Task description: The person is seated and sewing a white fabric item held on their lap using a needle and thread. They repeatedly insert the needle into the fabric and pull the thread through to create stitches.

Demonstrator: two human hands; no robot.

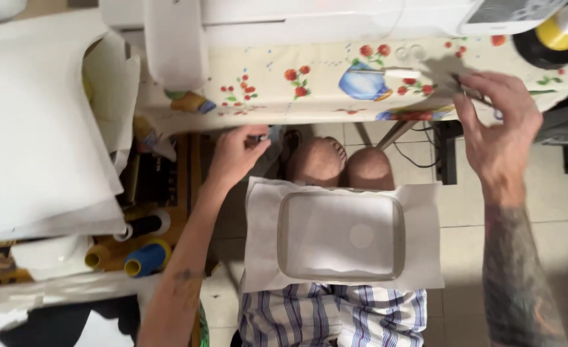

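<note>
**Hooped white fabric held on the lap, both hands raised to the bench edge**

A rectangular embroidery hoop [341, 236] with rounded corners is seen lying flat across the lap, on striped shorts [332, 318]; its frame looks grey and translucent, and a sheet of white fabric [261, 225] is stretched inside it, with loose margins spread beyond the frame on all 4 sides; a faint round mark is seen near the middle of the stretched field; the hoop is touched by neither hand.

The left hand [235, 157] is held just under the bench edge, above the hoop's upper left corner; its grip is pinched on a small dark object, too small to be told. The right hand [499, 128] is raised at the bench's right end; its thumb and fingers are closed on a thin tool [473, 96] that lies over the floral cloth [309, 87].

The front edge of the bench [361, 115] runs just above the 2 bare knees; a white sewing machine [284, 19] stands on it. To the left, stacked white sheets [33, 128] overhang a shelf, and thread spools [144, 258] in blue, yellow and black are laid beneath them, near the left forearm. Open tiled floor [457, 212] is seen between the hoop's right margin and the right forearm; little room is left between hoop and knees.
</note>
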